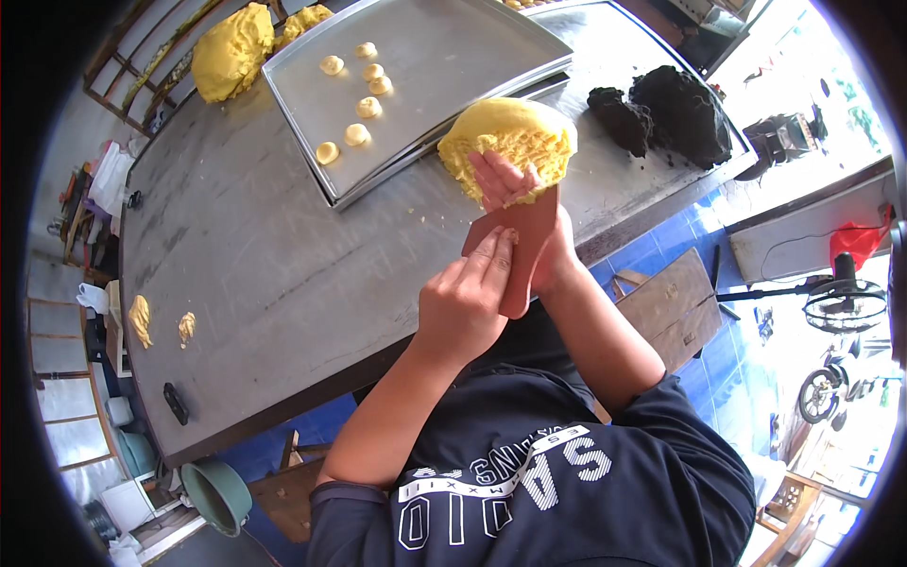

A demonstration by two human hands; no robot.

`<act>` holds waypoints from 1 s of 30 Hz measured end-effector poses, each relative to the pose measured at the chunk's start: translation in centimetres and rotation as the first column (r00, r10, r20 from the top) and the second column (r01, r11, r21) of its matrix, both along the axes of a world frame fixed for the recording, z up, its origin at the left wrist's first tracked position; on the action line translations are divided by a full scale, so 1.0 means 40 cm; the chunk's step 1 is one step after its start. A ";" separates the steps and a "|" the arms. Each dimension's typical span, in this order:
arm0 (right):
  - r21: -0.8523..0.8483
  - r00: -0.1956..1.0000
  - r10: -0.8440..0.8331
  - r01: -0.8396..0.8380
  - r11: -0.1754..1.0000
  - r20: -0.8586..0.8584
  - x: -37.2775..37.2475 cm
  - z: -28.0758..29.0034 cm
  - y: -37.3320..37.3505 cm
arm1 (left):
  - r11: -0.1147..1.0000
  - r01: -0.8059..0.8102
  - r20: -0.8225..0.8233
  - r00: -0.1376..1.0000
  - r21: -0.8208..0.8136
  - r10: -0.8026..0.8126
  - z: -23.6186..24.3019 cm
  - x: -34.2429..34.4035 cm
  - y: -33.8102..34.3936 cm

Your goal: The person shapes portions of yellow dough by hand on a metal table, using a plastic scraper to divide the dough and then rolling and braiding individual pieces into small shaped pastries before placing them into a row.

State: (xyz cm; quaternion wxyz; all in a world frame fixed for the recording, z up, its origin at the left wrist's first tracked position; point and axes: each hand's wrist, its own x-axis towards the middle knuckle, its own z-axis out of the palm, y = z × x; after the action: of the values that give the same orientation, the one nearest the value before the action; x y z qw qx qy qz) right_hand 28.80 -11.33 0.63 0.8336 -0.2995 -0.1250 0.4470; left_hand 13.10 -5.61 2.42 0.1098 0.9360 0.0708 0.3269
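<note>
In front of my body, a flat reddish-brown piece with a rounded end is held up between my hands; I cannot tell its exact kind. My right hand wraps it from behind, its fingers showing beyond the upper edge. My left hand presses its closed fingers onto the near face, and a small pale bit shows at the fingertips. Just beyond the right fingers sits a large lump of yellow dough, torn open on its near side. Several small dough balls lie on a metal baking tray.
More yellow dough sits at the far left of the metal table. Dark dough-like lumps are at the right. Dough scraps and a small black object lie near the left edge. A green bucket stands below.
</note>
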 end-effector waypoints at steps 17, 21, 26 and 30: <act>-0.200 0.574 0.269 -0.182 0.963 0.773 0.126 0.034 0.007 | 0.399 -0.005 -0.121 0.956 -0.917 -0.266 0.097 -0.037 0.348; -0.216 0.503 0.337 -0.284 0.934 0.796 0.141 0.044 0.035 | 0.230 0.026 -0.070 0.915 -0.973 -0.398 0.072 -0.034 0.405; -0.212 0.476 0.384 -0.376 0.902 0.791 0.176 0.002 0.041 | 0.210 0.036 -0.061 0.897 -0.977 -0.437 0.032 -0.025 0.407; -0.157 0.426 0.344 -0.414 0.896 0.837 0.173 -0.008 0.046 | 0.283 0.073 -0.057 0.902 -0.956 -0.427 0.006 -0.036 0.410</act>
State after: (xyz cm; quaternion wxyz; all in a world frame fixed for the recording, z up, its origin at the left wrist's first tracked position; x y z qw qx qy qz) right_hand 35.70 -9.51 0.32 0.5527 -0.4118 -0.5944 0.4142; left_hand 11.67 10.80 2.66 0.6678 0.7338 0.1122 0.0550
